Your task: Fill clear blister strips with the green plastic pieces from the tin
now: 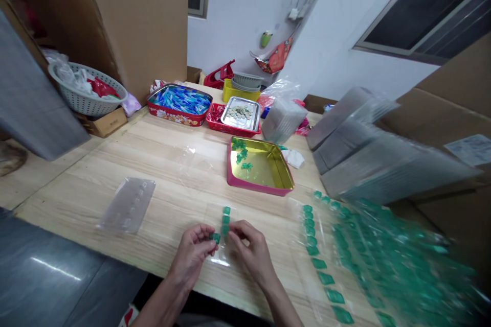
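Between the thumb and fingers of my left hand [194, 250] is a small green translucent plastic piece [215, 238]. My right hand [251, 250] is just beside it, fingertips pinched at a row of green pieces [226, 218] in a clear plastic blister sheet [220, 256]. Whether the right fingers hold a piece is hidden. Beyond my hands sits a pink-rimmed tin [261, 187] with a gold inside, holding a few clusters of green pieces [241, 155]. A clear blister sheet without green pieces [128, 207] lies to the left.
Filled blister sheets [402, 255] pile up at the right, with stacked clear sheets [383, 158] behind. At the back stand a tin of blue pieces [182, 100], a metal tray [245, 108] on a red basket [230, 129], and a grey basket [86, 99] at left.
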`<state>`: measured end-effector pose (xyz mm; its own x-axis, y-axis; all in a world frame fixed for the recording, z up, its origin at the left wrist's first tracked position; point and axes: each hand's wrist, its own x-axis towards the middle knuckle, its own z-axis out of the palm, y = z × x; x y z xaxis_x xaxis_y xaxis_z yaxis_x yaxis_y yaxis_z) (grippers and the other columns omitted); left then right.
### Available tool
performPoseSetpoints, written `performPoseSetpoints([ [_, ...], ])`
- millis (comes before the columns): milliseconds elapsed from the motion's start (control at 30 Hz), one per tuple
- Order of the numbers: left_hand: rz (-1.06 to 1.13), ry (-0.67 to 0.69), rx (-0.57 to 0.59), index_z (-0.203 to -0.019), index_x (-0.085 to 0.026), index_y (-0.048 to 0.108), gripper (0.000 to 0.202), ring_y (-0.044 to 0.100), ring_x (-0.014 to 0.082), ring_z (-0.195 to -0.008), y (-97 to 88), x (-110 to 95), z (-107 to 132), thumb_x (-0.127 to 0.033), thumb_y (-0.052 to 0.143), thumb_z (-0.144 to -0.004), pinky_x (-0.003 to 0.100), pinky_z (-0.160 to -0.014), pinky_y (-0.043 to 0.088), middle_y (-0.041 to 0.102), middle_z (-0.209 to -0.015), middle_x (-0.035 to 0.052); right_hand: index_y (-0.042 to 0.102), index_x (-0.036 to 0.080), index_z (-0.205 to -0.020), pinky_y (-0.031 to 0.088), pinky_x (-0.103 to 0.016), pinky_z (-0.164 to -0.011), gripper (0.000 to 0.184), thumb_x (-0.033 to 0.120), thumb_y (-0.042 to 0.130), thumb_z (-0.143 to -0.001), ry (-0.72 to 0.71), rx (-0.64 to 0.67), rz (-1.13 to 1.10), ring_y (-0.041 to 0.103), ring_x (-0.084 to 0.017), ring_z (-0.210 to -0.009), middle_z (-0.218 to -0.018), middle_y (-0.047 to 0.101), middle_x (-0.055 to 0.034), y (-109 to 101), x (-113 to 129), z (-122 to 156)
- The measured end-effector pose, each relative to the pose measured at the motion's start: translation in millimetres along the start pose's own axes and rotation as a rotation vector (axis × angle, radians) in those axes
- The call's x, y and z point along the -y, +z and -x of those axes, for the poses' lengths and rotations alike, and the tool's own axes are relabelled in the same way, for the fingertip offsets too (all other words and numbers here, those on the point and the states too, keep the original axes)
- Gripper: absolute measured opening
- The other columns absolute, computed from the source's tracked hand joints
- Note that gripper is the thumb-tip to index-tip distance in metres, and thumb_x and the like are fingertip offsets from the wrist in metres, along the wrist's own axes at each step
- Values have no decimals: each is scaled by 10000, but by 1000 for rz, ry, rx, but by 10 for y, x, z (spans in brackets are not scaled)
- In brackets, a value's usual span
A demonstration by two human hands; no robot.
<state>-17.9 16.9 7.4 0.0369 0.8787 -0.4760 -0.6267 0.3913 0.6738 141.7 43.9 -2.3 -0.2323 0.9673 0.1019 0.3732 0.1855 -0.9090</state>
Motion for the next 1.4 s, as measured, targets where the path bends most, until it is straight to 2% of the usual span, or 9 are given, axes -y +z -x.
performPoseSetpoints([
  [100,-40,18,32,-681,-133,626,205,544,92,-544,38,10,20,-112,734,-508,213,-542,394,610,-622,-6,669,179,-808,463,-261,-634,146,312,655,-750,133,105,-323,592,-170,-694,-758,640,-39,22,84,39],
  [200,-101,56,38,-668,-131,613,184,523,92,-553,66,27,32,-91,712,-518,211,-546,401,608,-618,-3,657,181,-747,467,-266,-638,161,330,700,-705,169,148,-564,590,-160,-681,-789,635,-33,51,144,62],
  [300,-163,85,44,-658,-136,602,174,505,90,-543,89,41,42,-68,688,-523,206,-529,399,596,-602,-11,609,181,-671,463,-260,-633,191,328,731,-670,193,144,-665,577,-146,-670,-805,614,-25,65,163,80],
  [400,-220,90,61,-634,-142,587,171,485,90,-527,104,45,61,-54,668,-511,200,-496,381,574,-573,-21,574,183,-710,437,-230,-598,243,301,769,-627,241,190,-722,549,-125,-640,-734,579,5,64,147,98],
  [633,-421,81,190,-657,-135,597,107,433,72,-472,56,11,74,-122,646,-562,190,-452,313,538,-522,-31,548,164,-747,369,-181,-540,301,240,796,-595,273,254,-729,486,-75,-565,-652,547,43,3,140,98],
  [800,-554,145,226,-614,-131,582,101,410,68,-465,38,20,70,-213,616,-664,198,-447,295,515,-524,-22,537,157,-734,366,-165,-536,291,194,794,-601,267,319,-723,503,-64,-564,-636,551,50,-30,176,96],
  [1033,-210,9,227,-615,-150,508,210,475,92,-490,86,59,111,-301,635,-689,200,-449,311,531,-527,-10,558,153,-761,408,-207,-559,226,238,747,-671,270,305,-753,560,-101,-573,-641,608,17,-32,160,95],
  [1233,-141,-2,226,-614,-147,505,232,501,99,-496,104,13,115,-298,668,-678,209,-461,333,534,-535,-11,598,156,-768,404,-203,-579,160,237,721,-706,220,218,-714,546,-97,-600,-671,624,6,-61,88,117],
  [1400,-85,-8,184,-623,-149,510,229,519,104,-508,95,26,93,-298,676,-677,217,-475,346,550,-568,-10,654,172,-843,420,-223,-629,117,248,673,-756,152,216,-624,547,-112,-674,-757,602,-9,-83,98,112],
])
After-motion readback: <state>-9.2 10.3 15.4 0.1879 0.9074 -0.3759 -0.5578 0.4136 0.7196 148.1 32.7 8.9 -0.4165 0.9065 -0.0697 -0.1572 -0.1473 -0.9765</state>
